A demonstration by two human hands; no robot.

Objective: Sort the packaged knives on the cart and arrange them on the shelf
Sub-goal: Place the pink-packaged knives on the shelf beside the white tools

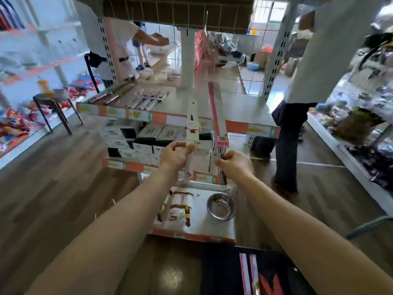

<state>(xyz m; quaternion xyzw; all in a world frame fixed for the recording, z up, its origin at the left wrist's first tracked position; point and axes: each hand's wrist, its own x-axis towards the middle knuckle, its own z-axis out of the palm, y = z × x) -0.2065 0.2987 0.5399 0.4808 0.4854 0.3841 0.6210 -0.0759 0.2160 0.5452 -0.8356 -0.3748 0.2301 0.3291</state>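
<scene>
My left hand (175,155) grips a knife in a white card package (192,124), held upright in front of the shelf unit. My right hand (235,165) grips a knife in a pink card package (217,116) by its metal handle, also upright, just right of the white one. Several packaged knives (136,97) lie in rows on the left part of the top shelf (244,111). More packaged knives (176,209) lie on the bottom shelf. At the bottom edge, pink packages (248,273) lie on a dark surface, seemingly the cart.
A steel bowl (220,206) sits on the bottom shelf beside the knives. White boxes (131,137) fill the middle shelf. A person's legs (287,145) stand right of the shelf unit. A dark stool (53,103) stands at the left; another person works behind the shelves.
</scene>
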